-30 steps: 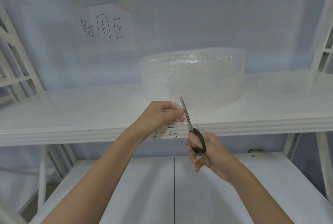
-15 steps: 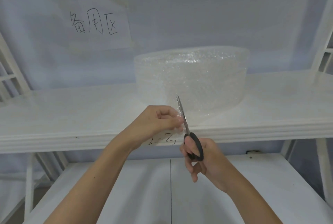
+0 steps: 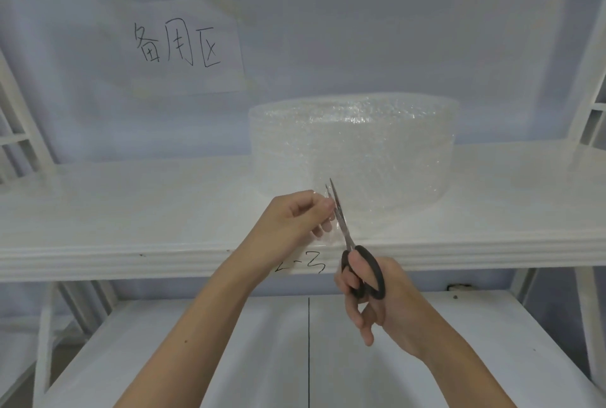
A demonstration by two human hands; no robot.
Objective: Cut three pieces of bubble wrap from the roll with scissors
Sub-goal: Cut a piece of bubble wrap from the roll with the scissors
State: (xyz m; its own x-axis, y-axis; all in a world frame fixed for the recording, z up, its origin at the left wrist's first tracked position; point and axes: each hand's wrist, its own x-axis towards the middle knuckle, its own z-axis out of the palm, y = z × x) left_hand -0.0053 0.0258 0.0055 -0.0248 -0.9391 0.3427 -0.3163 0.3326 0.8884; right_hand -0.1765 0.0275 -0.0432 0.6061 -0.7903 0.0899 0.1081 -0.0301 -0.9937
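A large clear bubble wrap roll (image 3: 354,148) stands on the white upper shelf (image 3: 131,211). Its loose end reaches forward to the shelf's front edge. My left hand (image 3: 295,220) pinches that loose end just left of the scissors. My right hand (image 3: 377,296) grips the black handles of the scissors (image 3: 347,243). The steel blades point up and away, slightly parted, set into the sheet beside my left fingers.
A paper sign with handwritten characters (image 3: 183,47) hangs on the back wall. A small handwritten label (image 3: 301,266) is on the shelf's front edge. The lower white shelf (image 3: 229,358) lies below my arms. White frame uprights (image 3: 590,112) stand at both sides.
The scissors have advanced a little further up into the sheet and the blades are now slightly parted. My left hand keeps pinching the loose end.
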